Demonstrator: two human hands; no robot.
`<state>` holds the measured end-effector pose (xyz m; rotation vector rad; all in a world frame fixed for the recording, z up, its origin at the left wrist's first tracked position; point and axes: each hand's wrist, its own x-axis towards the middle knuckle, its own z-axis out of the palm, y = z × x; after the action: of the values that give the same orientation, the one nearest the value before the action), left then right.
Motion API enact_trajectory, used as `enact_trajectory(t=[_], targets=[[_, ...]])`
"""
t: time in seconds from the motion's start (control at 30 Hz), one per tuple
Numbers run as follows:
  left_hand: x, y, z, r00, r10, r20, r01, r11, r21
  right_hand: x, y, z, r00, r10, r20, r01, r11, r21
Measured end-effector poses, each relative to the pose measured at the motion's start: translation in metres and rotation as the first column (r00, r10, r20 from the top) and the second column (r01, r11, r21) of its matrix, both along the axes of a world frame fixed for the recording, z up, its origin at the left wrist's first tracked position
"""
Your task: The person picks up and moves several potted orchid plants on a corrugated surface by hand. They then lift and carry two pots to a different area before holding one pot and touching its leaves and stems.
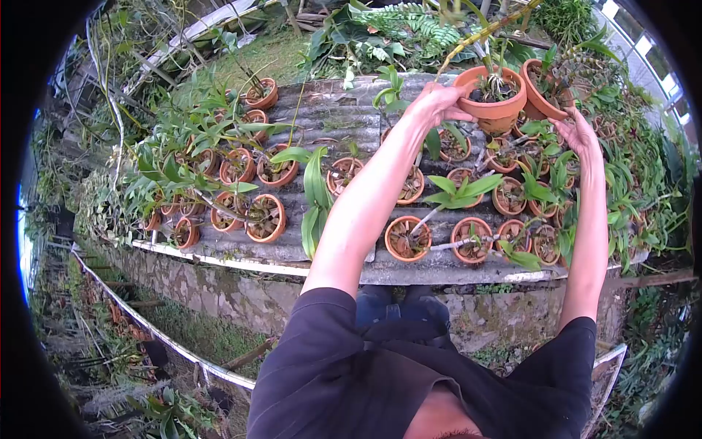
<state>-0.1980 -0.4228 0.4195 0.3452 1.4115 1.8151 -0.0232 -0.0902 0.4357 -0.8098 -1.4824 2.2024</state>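
Note:
Both my arms reach out over a corrugated bench (329, 110) full of potted orchids. My left hand (437, 102) grips the rim of a terracotta pot (497, 111) holding a small plant with a long yellowish stem, lifted above the bench. My right hand (578, 133) holds a second terracotta pot (540, 101) from below, tilted and touching the first pot's right side. Under both pots stand rows of smaller potted orchids (468, 192).
Several clay pots with leafy orchids (265, 218) crowd the bench's left part. A bare grey strip (322, 99) lies at the far middle. The bench's front edge (409, 274) sits on a mossy wall above low ground. Dense greenery (643, 183) borders the right.

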Motion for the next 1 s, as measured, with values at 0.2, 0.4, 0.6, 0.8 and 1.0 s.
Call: enact_trajectory(t=[0.2,0.4,0.6,0.8,1.0], targets=[[0.056,-0.002,0.02,0.992,-0.127,0.013,0.127,0.99,-0.062,0.087,-0.038,0.021,0.996,-0.07,0.061,0.073,0.997,-0.037],[0.08,0.02,0.015,0.969,-0.226,0.097,0.234,0.969,-0.08,0.143,-0.052,0.034,0.986,-0.159,0.056,0.161,0.986,-0.035],[0.116,0.041,0.027,0.968,-0.239,-0.082,0.221,0.958,-0.185,0.184,-0.032,0.028,0.976,-0.213,0.044,0.214,0.976,-0.028],[0.161,0.049,0.012,0.95,-0.293,-0.11,0.275,0.949,-0.157,0.243,-0.038,0.029,0.962,-0.272,-0.011,0.272,0.962,0.024],[0.227,0.031,0.004,0.963,-0.265,-0.054,0.262,0.963,-0.056,0.317,-0.062,0.002,0.945,-0.32,-0.07,0.321,0.947,0.004]])
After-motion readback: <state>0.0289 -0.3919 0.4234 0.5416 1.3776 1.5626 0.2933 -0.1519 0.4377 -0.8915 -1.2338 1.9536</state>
